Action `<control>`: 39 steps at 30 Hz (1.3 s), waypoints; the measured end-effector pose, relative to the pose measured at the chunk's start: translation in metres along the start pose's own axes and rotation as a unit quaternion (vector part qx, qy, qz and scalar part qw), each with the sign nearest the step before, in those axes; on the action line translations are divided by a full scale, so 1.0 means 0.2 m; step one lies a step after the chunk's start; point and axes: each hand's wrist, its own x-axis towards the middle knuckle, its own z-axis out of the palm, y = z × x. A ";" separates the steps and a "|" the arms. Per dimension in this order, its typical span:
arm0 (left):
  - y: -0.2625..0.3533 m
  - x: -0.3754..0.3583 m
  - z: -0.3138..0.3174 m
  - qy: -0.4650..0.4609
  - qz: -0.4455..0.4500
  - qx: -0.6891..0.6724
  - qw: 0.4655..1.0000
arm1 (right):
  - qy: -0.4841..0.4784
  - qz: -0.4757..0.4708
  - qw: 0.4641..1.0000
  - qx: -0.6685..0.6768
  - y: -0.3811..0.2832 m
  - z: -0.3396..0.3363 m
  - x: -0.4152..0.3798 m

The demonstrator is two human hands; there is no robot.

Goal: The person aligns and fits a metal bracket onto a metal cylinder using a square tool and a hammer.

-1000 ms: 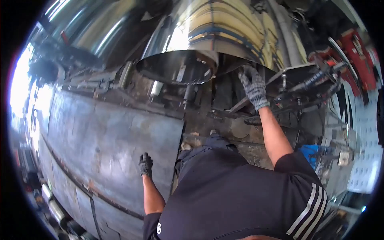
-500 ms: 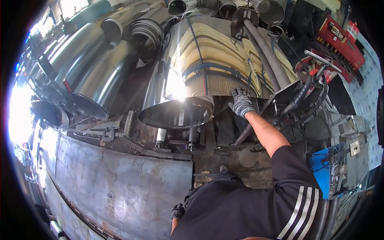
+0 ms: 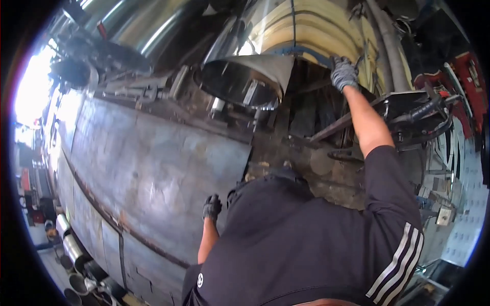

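Note:
My right hand (image 3: pixel 344 75), in a grey knitted glove, is at the front edge of a large shiny metal sheet (image 3: pixel 275 33). Its fingers curl over that edge; the thumb side is hard to make out. On the left, the sheet bends round into an open-ended tube (image 3: pixel 214 76), whose lower rim flares to a pale flap. My left hand (image 3: pixel 212 206), in a dark glove, hangs low beside my body, above a flat grey metal plate (image 3: pixel 153 153). Its fingers are curled, with nothing visible in them.
Large metal tubes (image 3: pixel 158 25) lie at the upper left. A long roller bar (image 3: pixel 385 46) runs along the sheet's right side. A black-handled lever (image 3: pixel 423 109) sticks out at right, near red machinery (image 3: pixel 469 84). Smaller metal cylinders (image 3: pixel 71 247) stand at lower left.
My view has tilted down and shifted. My right hand's spread fingers are now closer together on the sheet's edge. My left hand has come up and forward from my side.

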 end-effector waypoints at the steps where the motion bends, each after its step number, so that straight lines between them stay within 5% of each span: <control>1: 0.00 -0.09 0.03 0.043 0.006 0.043 0.998 | -0.009 0.013 1.000 -0.014 -0.03 -0.01 -0.05; 2: -0.09 -0.05 0.00 0.049 -0.002 0.040 0.998 | -0.011 0.027 0.999 -0.029 -0.06 -0.05 -0.07; 3: -0.21 0.07 -0.05 0.032 0.096 0.114 0.988 | -0.012 0.042 0.999 -0.017 -0.07 -0.04 -0.05; 10: -0.33 -0.05 -0.12 0.053 0.022 0.103 0.993 | -0.025 0.033 0.999 -0.009 -0.02 0.08 0.05; 12: -0.22 -0.22 -0.07 0.109 -0.090 0.072 0.987 | -0.031 0.036 0.999 -0.011 -0.04 0.05 0.06; 14: -0.30 -0.21 -0.13 0.107 -0.097 0.056 0.988 | -0.042 0.055 0.997 -0.012 -0.05 0.03 0.04; 17: -0.52 -0.07 -0.24 0.069 0.133 0.146 0.978 | -0.040 0.062 0.997 -0.013 -0.06 0.00 0.01; 20: -0.46 -0.12 -0.19 0.059 0.132 0.094 0.985 | -0.036 0.060 0.997 -0.018 -0.07 -0.02 0.00; 22: -0.38 -0.13 -0.16 0.065 0.033 0.102 0.992 | -0.038 0.066 0.997 -0.023 -0.07 -0.02 -0.01; 26: -0.26 -0.16 -0.11 0.101 -0.025 0.014 0.994 | -0.040 0.066 0.997 -0.019 -0.07 -0.04 0.00; 29: -0.40 -0.01 -0.22 0.052 0.135 0.197 0.970 | -0.014 0.045 0.999 -0.027 0.01 0.12 0.11; 32: -0.33 -0.02 -0.20 0.028 0.188 0.162 0.968 | -0.024 0.064 0.998 -0.014 -0.04 0.02 0.04; 34: -0.17 -0.14 -0.13 0.085 -0.022 0.007 0.996 | -0.026 0.068 0.997 -0.012 -0.04 0.00 0.03; 39: -0.18 -0.09 -0.17 0.077 -0.025 -0.011 0.997 | -0.025 0.063 0.998 -0.008 -0.03 0.04 0.06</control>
